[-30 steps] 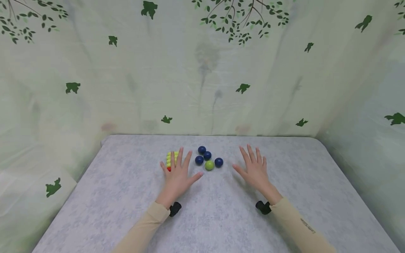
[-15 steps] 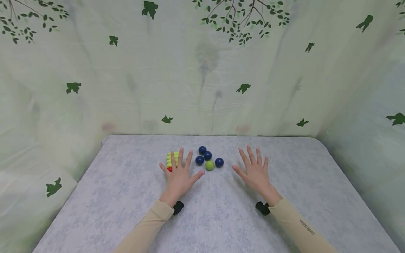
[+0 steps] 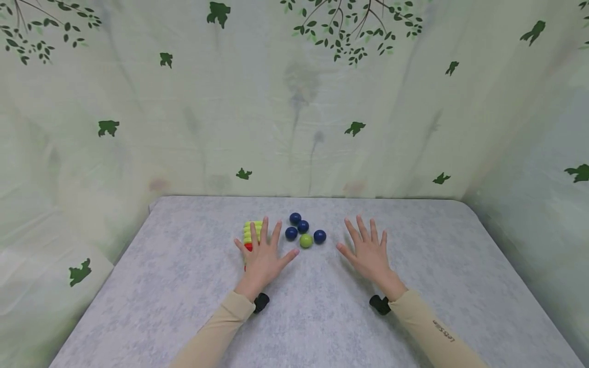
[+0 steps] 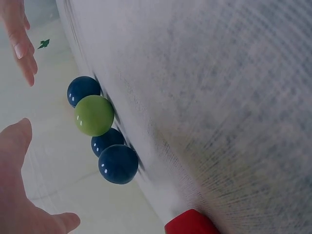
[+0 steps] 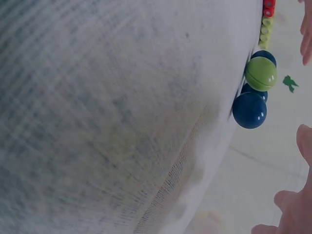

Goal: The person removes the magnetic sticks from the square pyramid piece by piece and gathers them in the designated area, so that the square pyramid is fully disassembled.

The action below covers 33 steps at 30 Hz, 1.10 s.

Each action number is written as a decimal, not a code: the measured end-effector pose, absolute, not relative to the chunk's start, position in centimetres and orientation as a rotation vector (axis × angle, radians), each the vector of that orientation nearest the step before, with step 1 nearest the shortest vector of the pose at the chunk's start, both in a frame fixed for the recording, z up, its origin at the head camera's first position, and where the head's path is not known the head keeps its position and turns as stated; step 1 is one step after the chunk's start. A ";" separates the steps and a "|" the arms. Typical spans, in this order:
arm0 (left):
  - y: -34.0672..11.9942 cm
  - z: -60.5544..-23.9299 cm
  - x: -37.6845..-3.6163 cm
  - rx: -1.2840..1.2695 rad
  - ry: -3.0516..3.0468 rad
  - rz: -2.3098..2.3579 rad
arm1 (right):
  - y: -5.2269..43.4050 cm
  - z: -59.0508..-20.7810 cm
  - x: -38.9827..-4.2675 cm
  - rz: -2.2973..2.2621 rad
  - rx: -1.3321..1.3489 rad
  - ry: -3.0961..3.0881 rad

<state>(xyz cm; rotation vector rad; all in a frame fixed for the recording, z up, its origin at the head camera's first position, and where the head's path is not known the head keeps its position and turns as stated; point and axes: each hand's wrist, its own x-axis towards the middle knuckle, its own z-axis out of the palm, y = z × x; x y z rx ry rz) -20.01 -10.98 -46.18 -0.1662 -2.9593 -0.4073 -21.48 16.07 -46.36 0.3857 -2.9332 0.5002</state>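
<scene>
My left hand (image 3: 262, 261) is spread above a block of yellow-green pieces (image 3: 248, 232) and red pieces (image 3: 248, 246), hiding part of them. In the right wrist view these red pieces (image 5: 268, 9) and yellow-green pieces (image 5: 265, 34) form a row, some with a dark spot at the end. Right of that hand lie a green ball (image 3: 306, 240) and several dark blue balls (image 3: 291, 233), close together. My right hand (image 3: 371, 255) hovers to their right, fingers straight, holding nothing. The left wrist view shows the green ball (image 4: 94, 115) between blue ones and a red piece (image 4: 191, 223) below.
A grey mottled cloth covers the table (image 3: 303, 317). Its far edge meets a pale curtain (image 3: 257, 102) printed with leaves and branches, which also rises at both sides. Dark wrist cameras (image 3: 261, 302) sit below each hand.
My left hand has shifted slightly right, and another bit of red shows beside its edge. My right hand has drifted a little left and down. The balls rest unmoved on the table.
</scene>
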 end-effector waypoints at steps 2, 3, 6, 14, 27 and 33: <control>-11.0 -46.2 -20.0 -0.167 -2.957 -0.412 | 16.1 -46.4 -21.5 0.502 0.388 -2.934; -11.0 -46.2 -19.9 -0.167 -2.957 -0.416 | 16.1 -46.4 -21.5 0.504 0.389 -2.936; -11.0 -46.2 -19.9 -0.166 -2.956 -0.420 | 16.1 -46.4 -21.5 0.502 0.389 -2.939; -11.1 -46.2 -19.8 -0.164 -2.957 -0.428 | 16.1 -46.4 -21.5 0.496 0.388 -2.946; -12.6 -45.8 -19.4 -0.172 -2.946 -0.579 | 15.8 -46.4 -21.3 0.483 0.402 -2.945; -15.9 -44.9 -18.8 -0.199 -2.851 -0.778 | 13.4 -45.8 -20.7 0.547 0.608 -2.864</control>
